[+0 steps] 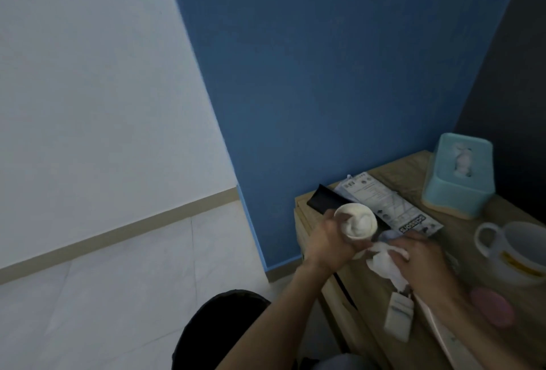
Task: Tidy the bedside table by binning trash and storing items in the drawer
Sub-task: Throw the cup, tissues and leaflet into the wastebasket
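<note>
My left hand (326, 244) grips a white paper cup (446, 223) with crumpled tissue stuffed inside, held above the left edge of the wooden bedside table (484, 236). My right hand (425, 263) clutches a crumpled white tissue (384, 263) just right of the cup, over the tabletop. A black bin (218, 328) stands on the floor below my left forearm. The drawer front (342, 284) shows a dark gap under the tabletop edge.
On the table lie a printed scissors package (393, 207), a black flat object (328, 198), a teal tissue box (461, 174), a white mug (514, 251), a pink round item (492, 306) and a small white adapter (399, 319). A blue wall stands behind.
</note>
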Available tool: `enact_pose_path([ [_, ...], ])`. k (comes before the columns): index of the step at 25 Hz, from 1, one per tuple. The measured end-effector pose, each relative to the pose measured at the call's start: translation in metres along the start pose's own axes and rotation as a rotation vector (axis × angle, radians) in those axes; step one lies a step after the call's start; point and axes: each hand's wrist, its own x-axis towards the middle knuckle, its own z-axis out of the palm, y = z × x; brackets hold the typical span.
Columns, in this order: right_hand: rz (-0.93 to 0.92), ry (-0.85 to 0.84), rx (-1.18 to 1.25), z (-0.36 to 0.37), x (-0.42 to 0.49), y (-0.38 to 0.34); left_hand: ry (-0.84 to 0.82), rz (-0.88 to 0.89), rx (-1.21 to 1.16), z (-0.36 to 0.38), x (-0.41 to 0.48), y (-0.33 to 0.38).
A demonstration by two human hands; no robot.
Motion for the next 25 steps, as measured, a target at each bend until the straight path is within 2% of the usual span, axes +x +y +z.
enact_pose_path([
  [2, -0.006, 0.085, 0.095, -0.015, 0.006, -0.019, 0.106, -0.05, -0.012, -0.023, -0.008, -0.005],
  [5, -0.059, 0.097, 0.236, -0.02, 0.013, -0.065, 0.254, -0.118, 0.008, -0.06, -0.034, -0.031],
  [7, -0.098, 0.042, 0.328, -0.01, 0.01, -0.106, 0.313, -0.211, 0.035, -0.083, -0.062, -0.056],
  [10, -0.073, -0.14, 0.462, 0.034, -0.005, -0.154, 0.367, -0.397, 0.047, -0.103, -0.11, -0.105],
  [17, 0.015, -0.501, 0.452, 0.183, -0.061, -0.188, 0.257, -0.761, -0.03, -0.072, -0.194, -0.217],
  [21, 0.155, -0.621, 0.394, 0.255, -0.087, -0.17, 0.159, -0.853, -0.029, -0.042, -0.204, -0.261],
  [25, 0.392, -0.735, 0.448, 0.303, -0.099, -0.145, 0.061, -0.882, -0.006, -0.021, -0.192, -0.288],
])
